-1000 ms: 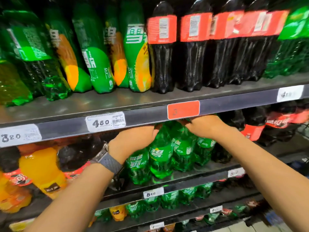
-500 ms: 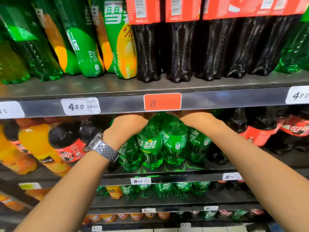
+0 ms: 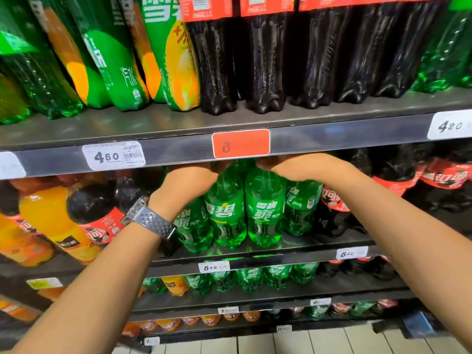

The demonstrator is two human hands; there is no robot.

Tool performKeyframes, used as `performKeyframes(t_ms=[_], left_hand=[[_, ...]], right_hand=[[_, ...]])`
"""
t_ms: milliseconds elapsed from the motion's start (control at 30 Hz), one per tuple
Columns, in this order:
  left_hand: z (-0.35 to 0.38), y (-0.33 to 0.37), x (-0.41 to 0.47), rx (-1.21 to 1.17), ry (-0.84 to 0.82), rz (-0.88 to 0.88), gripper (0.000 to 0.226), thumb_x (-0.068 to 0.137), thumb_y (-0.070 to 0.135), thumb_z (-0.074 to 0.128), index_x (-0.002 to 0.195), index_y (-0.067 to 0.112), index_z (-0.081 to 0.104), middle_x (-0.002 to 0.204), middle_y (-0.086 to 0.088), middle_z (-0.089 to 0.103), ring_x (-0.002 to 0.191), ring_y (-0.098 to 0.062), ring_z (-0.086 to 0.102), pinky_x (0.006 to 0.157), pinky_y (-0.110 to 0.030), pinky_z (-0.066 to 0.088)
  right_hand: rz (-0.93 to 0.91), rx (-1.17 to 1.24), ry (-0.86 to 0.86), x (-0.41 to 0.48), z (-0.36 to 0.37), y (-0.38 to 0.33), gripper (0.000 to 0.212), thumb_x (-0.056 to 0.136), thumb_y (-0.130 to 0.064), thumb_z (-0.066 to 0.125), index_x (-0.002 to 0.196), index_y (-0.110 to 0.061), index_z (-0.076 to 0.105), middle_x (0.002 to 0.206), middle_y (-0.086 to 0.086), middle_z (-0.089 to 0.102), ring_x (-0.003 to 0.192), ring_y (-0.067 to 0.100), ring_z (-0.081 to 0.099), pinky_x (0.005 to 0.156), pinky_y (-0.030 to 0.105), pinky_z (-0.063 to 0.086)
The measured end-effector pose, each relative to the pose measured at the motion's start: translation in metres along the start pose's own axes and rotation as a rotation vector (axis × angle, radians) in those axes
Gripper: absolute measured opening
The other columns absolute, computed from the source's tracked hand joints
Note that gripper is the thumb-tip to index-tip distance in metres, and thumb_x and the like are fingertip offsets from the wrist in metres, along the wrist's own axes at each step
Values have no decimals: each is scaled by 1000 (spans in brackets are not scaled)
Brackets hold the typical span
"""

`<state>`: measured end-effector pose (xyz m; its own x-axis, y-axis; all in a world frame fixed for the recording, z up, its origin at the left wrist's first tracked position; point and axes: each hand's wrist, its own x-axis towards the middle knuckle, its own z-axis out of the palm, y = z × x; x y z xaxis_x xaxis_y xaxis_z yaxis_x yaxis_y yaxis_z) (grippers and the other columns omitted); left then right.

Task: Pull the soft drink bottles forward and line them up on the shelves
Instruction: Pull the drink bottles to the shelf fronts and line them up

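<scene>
Both hands reach under the price rail (image 3: 178, 154) of the upper shelf (image 3: 158, 123) and close over the tops of the green bottles (image 3: 226, 213) on the middle shelf (image 3: 281, 259). The left hand (image 3: 187, 183), with a wristwatch (image 3: 149, 218) on its wrist, curls over the neck of 1 bottle near the middle of the row, and the right hand (image 3: 288, 167) curls over its neighbour just to the right. The fingertips are hidden behind the rail, so how firmly each neck is pinched cannot be told. Holding at the necks makes sense: the low gap leaves only the tops within reach, and a pull there should slide each bottle toward the near edge. 4 green bottles stand side by side at the front, labels facing out, close to that edge; whether more wait behind them is hidden. They look full of clear drink behind green plastic. On the same shelf, cola bottles (image 3: 332, 203) sit just beside the row on the right, while a lone cola bottle (image 3: 99, 218) and orange drink bottles (image 3: 46, 213) appear tilted at the left, though the wide lens may exaggerate this. Above, large green bottles (image 3: 109, 60) and large cola bottles (image 3: 265, 62) stand set back from the rim, over a red tag (image 3: 240, 143) marked 3. Further down, lower green bottles (image 3: 251, 278) fill another shelf.
</scene>
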<state>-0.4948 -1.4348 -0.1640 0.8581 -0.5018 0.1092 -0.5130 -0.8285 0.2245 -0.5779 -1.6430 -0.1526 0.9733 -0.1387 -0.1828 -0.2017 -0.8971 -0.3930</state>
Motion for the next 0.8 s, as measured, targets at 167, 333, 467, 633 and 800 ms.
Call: performKeyframes(t_ms=[167, 333, 467, 633, 800], left_hand=[[4, -2, 2, -108, 74, 61, 67, 89, 68, 36, 145, 32, 34, 152, 0, 36, 138, -26, 34, 115, -43, 25], [4, 5, -11, 43, 199, 74, 58, 93, 61, 37, 130, 19, 52, 127, -15, 59, 113, -36, 57, 96, -46, 44], [9, 18, -26, 211, 405, 194, 45, 97, 43, 48, 113, 2, 60, 93, -26, 66, 75, -42, 64, 59, -43, 49], [10, 48, -31, 103, 416, 342, 33, 95, 47, 47, 107, 17, 54, 81, -9, 63, 63, -33, 61, 53, -32, 39], [18, 72, -14, 80, 176, 327, 61, 87, 72, 34, 109, 16, 49, 75, 6, 51, 60, -17, 48, 55, -29, 36]], right_hand=[[28, -100, 123, -2, 3, -1, 67, 91, -65, 32, 146, -27, 32, 150, 1, 38, 130, 25, 41, 111, 40, 29], [65, -90, 98, -15, 2, 0, 87, 81, -78, 30, 149, -26, 24, 153, 1, 31, 139, 23, 31, 115, 39, 22], [54, -98, 452, -40, -1, 18, 65, 87, -71, 31, 137, -31, 42, 141, 3, 49, 125, 30, 47, 98, 39, 39], [216, -304, 456, -42, -9, 43, 73, 87, -70, 33, 142, -22, 39, 149, 9, 37, 136, 33, 33, 111, 47, 27], [201, -340, 505, -32, -5, 42, 47, 95, -40, 46, 138, -22, 44, 146, 10, 40, 133, 35, 37, 108, 45, 30]])
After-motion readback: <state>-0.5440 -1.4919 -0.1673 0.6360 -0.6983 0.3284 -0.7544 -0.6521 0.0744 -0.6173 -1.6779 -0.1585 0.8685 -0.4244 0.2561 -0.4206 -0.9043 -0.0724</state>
